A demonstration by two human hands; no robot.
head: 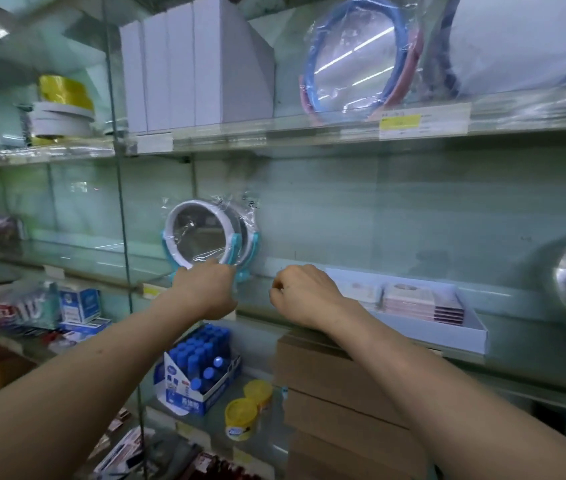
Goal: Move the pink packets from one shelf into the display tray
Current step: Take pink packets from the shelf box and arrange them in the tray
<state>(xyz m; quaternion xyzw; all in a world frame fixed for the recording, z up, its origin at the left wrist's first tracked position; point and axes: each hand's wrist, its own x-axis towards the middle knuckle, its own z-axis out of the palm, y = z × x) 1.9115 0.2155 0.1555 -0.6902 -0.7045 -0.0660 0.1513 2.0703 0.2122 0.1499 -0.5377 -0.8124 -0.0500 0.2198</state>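
Both arms are up at the middle glass shelf [309,271]. The left hand [205,289] sits right at the bottom rim of a round mirror [202,237], a white-framed one on a teal stand, wrapped in clear plastic. The knuckles face the camera and the fingers are tucked out of sight behind them, so I cannot tell whether it grips the mirror or only touches it.

The right hand [302,292] hangs just beside it over the shelf's front edge, fingers curled under into a loose fist, thumb against the forefinger, nothing visible in it.

And the pink packets [423,303]? They lie stacked flat in the white display tray [475,337], just right of the right hand on that same shelf, not touched by either hand.

Below, a box of blue glue sticks [198,368] stands open, two yellow tubs [243,410] are in front of it, and brown cardboard boxes [344,393] are stacked to the right. On the shelf above stands a row of white boxes [188,64], with blue-rimmed mirrors in plastic [361,53] beside them.
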